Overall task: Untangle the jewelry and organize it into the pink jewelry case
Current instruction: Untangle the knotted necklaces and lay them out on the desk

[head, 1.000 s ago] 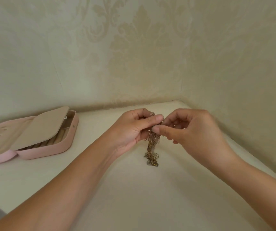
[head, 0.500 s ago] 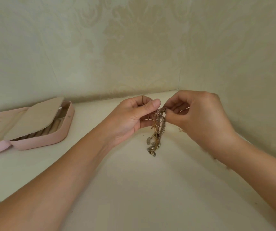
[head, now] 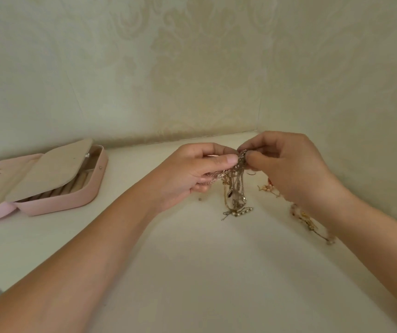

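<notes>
Both hands' fingers (head: 228,160) pinch the tangled chains (head: 234,188), which hang vertically toward the table (head: 192,272).

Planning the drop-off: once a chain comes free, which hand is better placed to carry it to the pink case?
Probably the left hand: the pink case lies open on its side of the table, while the right hand would have to cross over the tangled chains that both hands pinch.
</notes>
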`<action>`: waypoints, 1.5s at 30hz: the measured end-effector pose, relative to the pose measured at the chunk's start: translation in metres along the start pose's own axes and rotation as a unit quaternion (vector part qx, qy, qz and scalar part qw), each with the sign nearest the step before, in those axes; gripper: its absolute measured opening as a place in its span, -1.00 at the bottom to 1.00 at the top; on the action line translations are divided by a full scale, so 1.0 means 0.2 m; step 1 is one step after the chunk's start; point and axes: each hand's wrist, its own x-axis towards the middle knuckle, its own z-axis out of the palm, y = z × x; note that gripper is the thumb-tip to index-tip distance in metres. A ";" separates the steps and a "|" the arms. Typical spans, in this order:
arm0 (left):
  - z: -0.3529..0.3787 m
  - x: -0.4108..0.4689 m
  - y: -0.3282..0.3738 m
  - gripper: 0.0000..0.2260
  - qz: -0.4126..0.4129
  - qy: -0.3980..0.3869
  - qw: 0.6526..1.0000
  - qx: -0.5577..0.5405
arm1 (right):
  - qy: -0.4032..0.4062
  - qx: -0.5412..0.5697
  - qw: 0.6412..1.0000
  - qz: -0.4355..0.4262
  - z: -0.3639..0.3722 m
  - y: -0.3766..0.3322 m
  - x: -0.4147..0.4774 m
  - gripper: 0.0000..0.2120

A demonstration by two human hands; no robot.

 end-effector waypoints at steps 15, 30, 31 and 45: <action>-0.04 -0.01 0.02 -0.86 0.025 -0.053 0.979 -0.194 | -0.205 0.524 0.816 0.130 -0.06 -0.03 0.02 -0.87; -0.10 0.00 0.06 -0.78 0.065 -0.016 0.993 -0.098 | -0.143 0.228 0.962 0.046 0.04 -0.04 -0.04 -0.65; -0.09 -0.01 0.06 -0.79 0.060 -0.017 0.995 -0.081 | -0.142 0.227 0.962 0.049 0.05 -0.04 -0.04 -0.67; -0.09 -0.02 0.05 -0.56 0.025 -0.070 0.994 -0.082 | -0.224 0.510 0.820 0.131 -0.03 -0.04 0.01 -0.73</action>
